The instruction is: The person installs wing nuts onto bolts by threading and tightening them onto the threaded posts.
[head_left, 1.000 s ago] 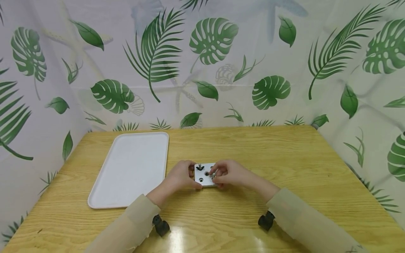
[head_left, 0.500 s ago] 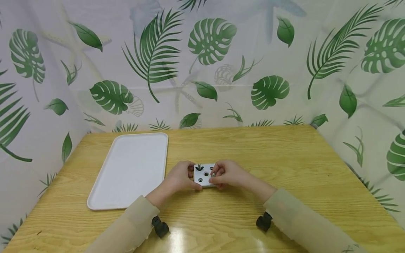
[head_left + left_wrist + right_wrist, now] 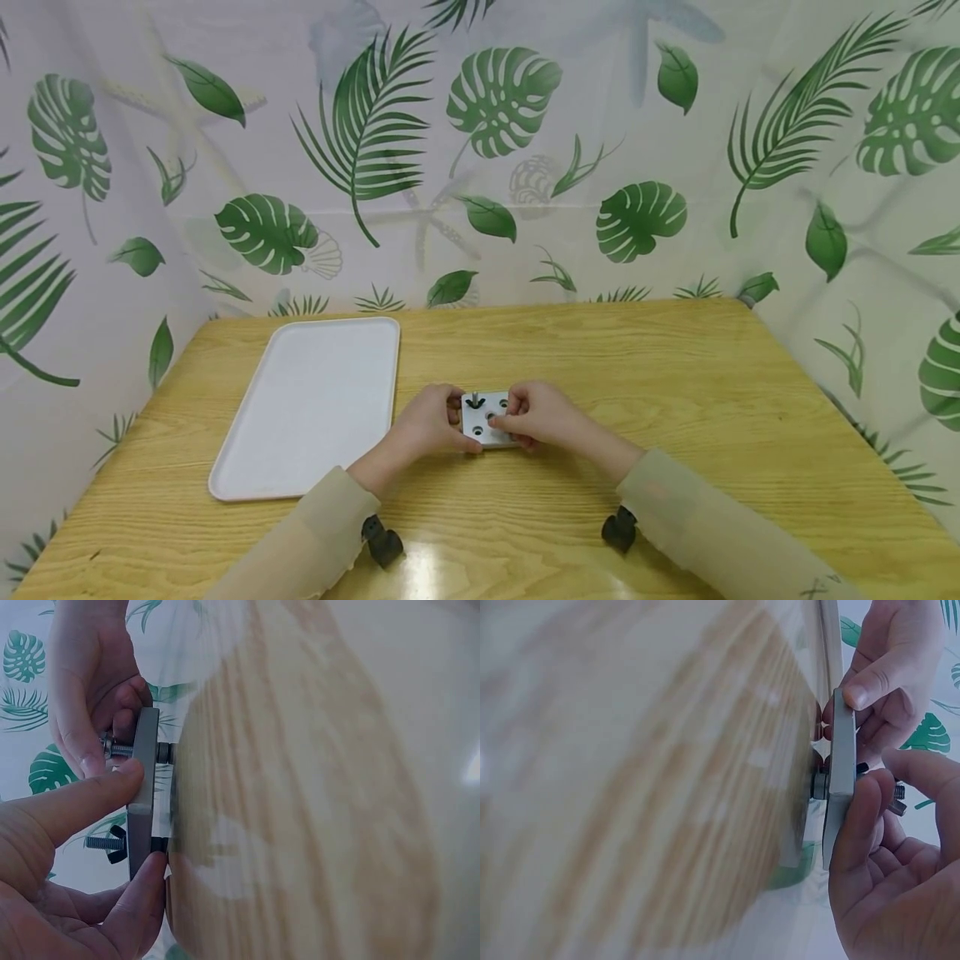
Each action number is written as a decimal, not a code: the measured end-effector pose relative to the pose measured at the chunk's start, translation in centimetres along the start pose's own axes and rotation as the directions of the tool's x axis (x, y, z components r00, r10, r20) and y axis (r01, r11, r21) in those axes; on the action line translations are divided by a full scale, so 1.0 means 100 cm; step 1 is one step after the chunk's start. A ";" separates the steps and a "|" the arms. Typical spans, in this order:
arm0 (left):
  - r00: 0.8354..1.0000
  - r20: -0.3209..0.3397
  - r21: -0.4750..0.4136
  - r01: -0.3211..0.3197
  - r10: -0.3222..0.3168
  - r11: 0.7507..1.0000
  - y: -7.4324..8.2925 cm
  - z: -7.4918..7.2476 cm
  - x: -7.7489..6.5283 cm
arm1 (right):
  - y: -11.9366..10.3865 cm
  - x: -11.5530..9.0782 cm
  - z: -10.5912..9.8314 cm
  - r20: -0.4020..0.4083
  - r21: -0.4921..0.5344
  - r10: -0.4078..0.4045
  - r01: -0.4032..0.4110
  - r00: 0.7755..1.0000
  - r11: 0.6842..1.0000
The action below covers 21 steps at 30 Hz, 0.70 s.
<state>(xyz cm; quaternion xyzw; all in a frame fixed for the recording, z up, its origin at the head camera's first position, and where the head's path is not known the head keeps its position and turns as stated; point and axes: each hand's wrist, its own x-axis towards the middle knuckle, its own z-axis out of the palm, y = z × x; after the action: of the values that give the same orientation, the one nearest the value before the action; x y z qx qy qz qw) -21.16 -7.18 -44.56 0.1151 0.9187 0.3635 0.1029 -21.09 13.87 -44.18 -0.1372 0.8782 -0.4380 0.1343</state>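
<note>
My left hand (image 3: 431,419) grips a flat silver metal plate (image 3: 480,438) by its left end, thumb at the near edge and fingers at the far edge. Round holes show in the plate's top face. A bolt with a black wing nut (image 3: 476,402) stands upright at its far left corner. My right hand (image 3: 543,412) is at the plate's right end, thumb and fingers curled around a second bolt. At that bolt's tip, a small metal nut (image 3: 107,742) shows in the left wrist view beside my right thumb; in the head view the fingers hide it. Bolt ends protrude beneath the plate.
A white rectangular tray (image 3: 311,408) lies on the wooden table (image 3: 637,375), left of the hands. Leaf-printed cloth (image 3: 555,225) hangs behind the table and along both sides. Black wrist devices (image 3: 382,542) sit on both sleeves.
My right thumb has swung left toward the middle of the plate, and the right forearm has shifted slightly left. The small metal part seen between the right fingers is now covered. The left grip stays.
</note>
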 end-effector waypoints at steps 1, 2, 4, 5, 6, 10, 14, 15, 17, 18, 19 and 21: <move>1.000 -0.001 0.002 0.000 0.000 1.000 0.001 0.000 0.000 | 0.000 0.000 0.000 -0.005 -0.004 0.000 -0.001 1.000 1.000; 1.000 -0.003 0.004 0.001 -0.001 1.000 0.001 0.000 -0.001 | 0.000 0.000 0.001 -0.009 -0.012 -0.002 0.002 1.000 1.000; 1.000 -0.005 0.007 0.002 -0.002 1.000 0.001 0.000 -0.001 | 0.000 0.000 0.001 -0.014 -0.025 -0.008 0.008 1.000 1.000; 1.000 -0.005 0.008 0.002 -0.002 1.000 0.001 0.000 -0.001 | 0.001 0.000 0.001 -0.017 -0.034 -0.014 0.013 1.000 0.999; 1.000 -0.006 0.010 0.002 -0.002 1.000 0.001 0.001 -0.001 | 0.001 0.001 0.001 -0.023 -0.047 -0.021 0.020 1.000 0.999; 1.000 -0.005 0.010 0.006 -0.006 1.000 -0.001 0.001 0.000 | 0.002 0.001 0.001 -0.041 -0.137 -0.069 0.063 0.997 0.989; 1.000 -0.006 0.006 0.017 -0.016 1.000 -0.002 0.001 0.000 | 0.003 0.003 0.001 -0.036 -0.200 -0.120 0.111 0.992 0.973; 1.000 -0.006 0.004 0.016 -0.016 1.000 -0.002 0.001 0.001 | 0.003 0.004 0.000 -0.028 -0.202 -0.132 0.124 0.991 0.972; 1.000 -0.006 0.003 0.015 -0.015 1.000 -0.001 0.001 0.001 | 0.004 0.004 -0.001 -0.004 -0.195 -0.158 0.154 0.987 0.969; 1.000 -0.006 0.001 0.015 -0.015 1.000 -0.001 0.001 0.001 | 0.005 0.004 -0.002 0.011 -0.183 -0.167 0.166 0.986 0.969; 1.000 -0.005 0.003 0.014 -0.014 1.000 0.000 0.001 0.001 | 0.006 0.004 -0.003 0.030 -0.174 -0.181 0.183 0.983 0.968; 1.000 -0.001 0.005 0.014 -0.014 1.000 0.001 0.001 0.000 | 0.008 0.003 -0.006 0.072 -0.140 -0.197 0.205 0.978 0.969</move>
<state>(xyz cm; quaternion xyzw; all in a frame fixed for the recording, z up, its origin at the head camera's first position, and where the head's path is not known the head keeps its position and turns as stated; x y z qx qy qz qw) -21.17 -7.07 -44.54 0.1086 0.9204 0.3606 0.1049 -21.64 14.64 -44.51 -0.2475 0.8854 -0.3795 0.1040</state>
